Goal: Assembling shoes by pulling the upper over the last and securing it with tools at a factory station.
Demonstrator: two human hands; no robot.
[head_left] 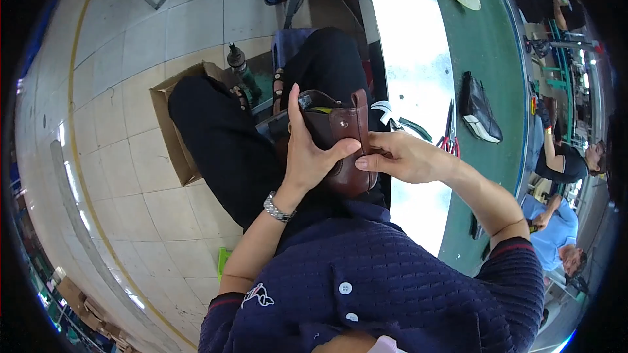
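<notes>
A brown leather shoe (354, 173) rests over my lap, its rounded end toward me and its opening facing away. My left hand (309, 153) grips it from the left, with the thumb laid across the leather and the index finger stretched up along the side. On the right side of the shoe, my right hand (407, 157) has thumb and fingers closed at the edge of an upright brown strap (360, 114). Whether those fingertips hold anything besides the shoe is hidden. A small round metal stud shows on the leather.
Right of me runs a shiny metal ledge (415, 59) beside a green belt (481, 46) bearing a black shoe (481, 108). Red-handled scissors (449, 140) lie near my right hand. A cardboard box (171, 137) stands by my left leg. Several co-workers are beyond the belt.
</notes>
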